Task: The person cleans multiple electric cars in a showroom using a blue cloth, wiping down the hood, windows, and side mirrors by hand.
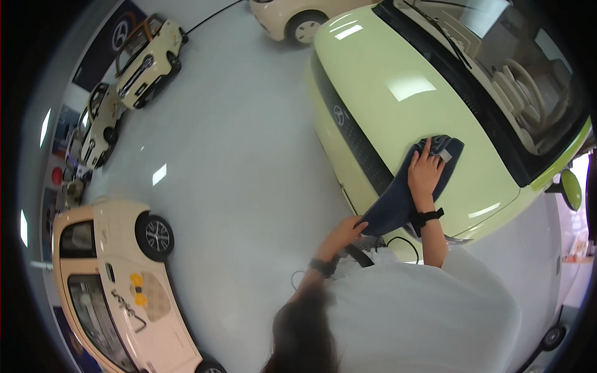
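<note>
A dark blue cloth (391, 205) drapes over the front of a pale green car's hood (368, 107). My right hand (425, 175) presses its bunched upper end against the hood, and a small pale tag (446, 155) shows beside the fingers. The cloth's lower corner is pinched in my left hand (344, 237), just off the car's front edge. From there it stretches up across the dark grille strip (357, 135) toward my right hand. Both wrists wear dark bands. The cloth's underside is hidden.
Above the hood sit the windshield (522, 51) and a wiper (440, 32). A green side mirror (570, 190) sticks out at right. A pink and cream car (126, 275) stands at left, with more small cars (149, 65) beyond the grey floor (233, 154). A dark cable (405, 240) loops below the cloth.
</note>
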Action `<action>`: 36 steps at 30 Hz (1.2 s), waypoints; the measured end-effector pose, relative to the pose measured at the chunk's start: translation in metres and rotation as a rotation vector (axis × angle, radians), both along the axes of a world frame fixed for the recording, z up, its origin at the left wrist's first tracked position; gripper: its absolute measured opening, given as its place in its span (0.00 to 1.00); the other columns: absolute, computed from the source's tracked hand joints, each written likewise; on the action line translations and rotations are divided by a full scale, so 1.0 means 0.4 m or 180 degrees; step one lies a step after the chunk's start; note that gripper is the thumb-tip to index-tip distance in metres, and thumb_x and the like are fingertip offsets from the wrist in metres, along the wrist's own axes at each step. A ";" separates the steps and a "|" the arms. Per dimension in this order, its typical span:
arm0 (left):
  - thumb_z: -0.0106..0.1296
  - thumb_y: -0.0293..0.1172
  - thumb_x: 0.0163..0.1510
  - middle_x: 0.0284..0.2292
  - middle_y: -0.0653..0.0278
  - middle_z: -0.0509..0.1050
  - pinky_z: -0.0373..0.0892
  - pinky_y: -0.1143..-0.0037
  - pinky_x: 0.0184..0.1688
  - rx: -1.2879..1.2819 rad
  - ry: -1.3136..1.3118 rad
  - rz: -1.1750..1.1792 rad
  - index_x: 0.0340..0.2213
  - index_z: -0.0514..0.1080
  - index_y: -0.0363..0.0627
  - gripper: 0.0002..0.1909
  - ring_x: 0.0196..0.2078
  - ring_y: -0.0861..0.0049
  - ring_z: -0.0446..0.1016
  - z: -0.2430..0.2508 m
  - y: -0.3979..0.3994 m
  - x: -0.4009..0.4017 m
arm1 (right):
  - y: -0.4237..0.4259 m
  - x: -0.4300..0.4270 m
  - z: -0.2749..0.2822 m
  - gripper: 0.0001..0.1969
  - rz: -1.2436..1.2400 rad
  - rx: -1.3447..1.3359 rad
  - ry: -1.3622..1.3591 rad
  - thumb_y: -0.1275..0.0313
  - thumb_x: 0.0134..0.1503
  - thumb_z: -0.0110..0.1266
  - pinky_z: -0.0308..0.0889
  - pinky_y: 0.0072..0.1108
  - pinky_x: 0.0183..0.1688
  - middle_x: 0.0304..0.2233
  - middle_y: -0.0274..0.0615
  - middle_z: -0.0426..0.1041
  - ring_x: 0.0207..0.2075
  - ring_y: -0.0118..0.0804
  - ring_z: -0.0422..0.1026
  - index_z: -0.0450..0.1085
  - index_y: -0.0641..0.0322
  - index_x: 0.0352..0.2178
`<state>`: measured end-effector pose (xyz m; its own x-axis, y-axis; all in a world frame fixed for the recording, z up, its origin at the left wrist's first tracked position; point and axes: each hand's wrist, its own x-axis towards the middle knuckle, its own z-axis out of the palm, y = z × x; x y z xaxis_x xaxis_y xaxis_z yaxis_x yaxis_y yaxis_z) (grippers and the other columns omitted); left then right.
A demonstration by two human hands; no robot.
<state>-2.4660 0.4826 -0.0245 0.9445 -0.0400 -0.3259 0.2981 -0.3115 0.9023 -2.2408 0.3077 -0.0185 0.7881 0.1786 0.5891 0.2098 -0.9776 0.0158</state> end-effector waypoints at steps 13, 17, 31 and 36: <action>0.39 0.38 0.64 0.29 0.46 0.74 0.68 0.60 0.35 0.0603 -0.0425 -0.0528 0.36 0.69 0.34 0.17 0.31 0.49 0.74 -0.124 0.433 0.415 | 0.485 0.384 0.011 0.29 -0.0118 0.0156 0.0095 0.60 0.64 0.41 0.52 0.45 0.61 0.44 0.54 0.73 0.52 0.52 0.66 0.52 0.64 0.63; 0.37 0.41 0.66 0.29 0.42 0.74 0.69 0.58 0.35 0.0866 -0.1373 -0.0347 0.39 0.68 0.35 0.19 0.31 0.47 0.74 -0.210 0.662 0.572 | 0.702 0.550 0.034 0.30 -0.0228 0.0203 0.0365 0.60 0.64 0.41 0.51 0.45 0.62 0.47 0.57 0.71 0.54 0.53 0.65 0.52 0.64 0.63; 0.42 0.37 0.63 0.32 0.40 0.74 0.68 0.55 0.36 0.1287 -0.1372 -0.0718 0.36 0.68 0.35 0.14 0.35 0.41 0.72 -0.090 1.117 1.047 | 1.059 0.978 0.043 0.30 -0.1225 0.0097 -0.0203 0.61 0.59 0.45 0.50 0.46 0.62 0.44 0.61 0.73 0.53 0.55 0.66 0.59 0.67 0.59; 0.44 0.35 0.63 0.32 0.40 0.73 0.67 0.56 0.36 0.0812 -0.1648 -0.0509 0.35 0.68 0.34 0.13 0.35 0.42 0.72 -0.071 1.197 1.187 | 1.150 1.164 0.037 0.29 -0.1227 0.0097 -0.0056 0.61 0.59 0.45 0.50 0.45 0.62 0.46 0.61 0.72 0.53 0.56 0.65 0.60 0.67 0.59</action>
